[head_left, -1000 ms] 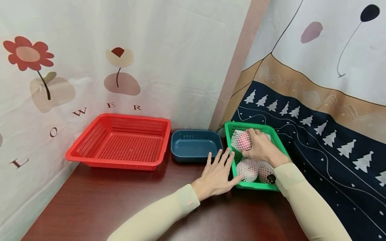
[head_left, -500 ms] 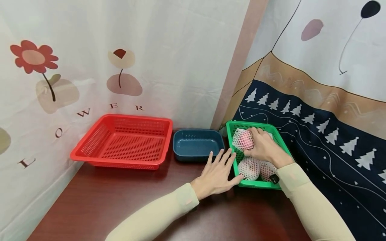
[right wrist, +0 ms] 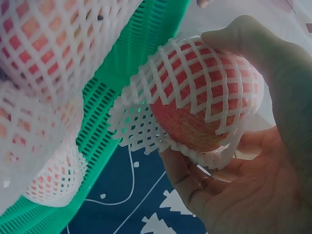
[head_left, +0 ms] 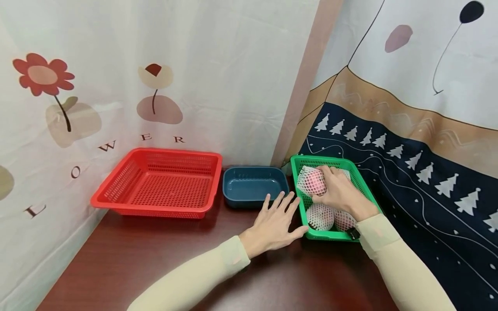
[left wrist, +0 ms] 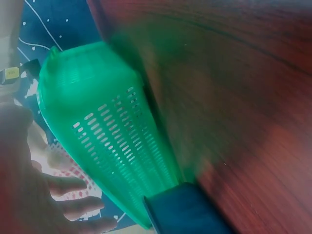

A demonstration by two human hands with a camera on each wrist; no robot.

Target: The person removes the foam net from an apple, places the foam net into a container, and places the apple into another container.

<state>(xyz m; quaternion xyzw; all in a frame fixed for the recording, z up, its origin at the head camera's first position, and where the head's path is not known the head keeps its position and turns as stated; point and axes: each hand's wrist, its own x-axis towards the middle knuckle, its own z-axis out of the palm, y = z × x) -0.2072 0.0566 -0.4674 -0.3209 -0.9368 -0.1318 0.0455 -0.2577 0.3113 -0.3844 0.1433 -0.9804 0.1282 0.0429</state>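
My right hand [head_left: 344, 194] grips a red apple [right wrist: 200, 92] in a white foam net at the far end of the green basket [head_left: 328, 236]. In the right wrist view, thumb and fingers curl round the apple from opposite sides, and a loose end of net hangs off it. Other netted fruits, among them one at the near end [head_left: 320, 217], lie in the basket. Beside the basket's left side is my left hand [head_left: 268, 226], fingers spread and holding nothing. Its thumb overlaps the near rim corner; whether it touches, I cannot tell.
A dark blue tub [head_left: 254, 204] stands left of the green basket, against the back curtain [head_left: 233, 86]. Farther left is a larger red basket [head_left: 171, 188] with slotted sides. All stand on a reddish-brown table [head_left: 136, 259]. A dark patterned cloth [head_left: 420, 233] hangs along the right.
My left hand has drawn slightly left and away from the green basket. The right hand keeps its hold on the apple, nearly unmoved. The head view shifted a little.
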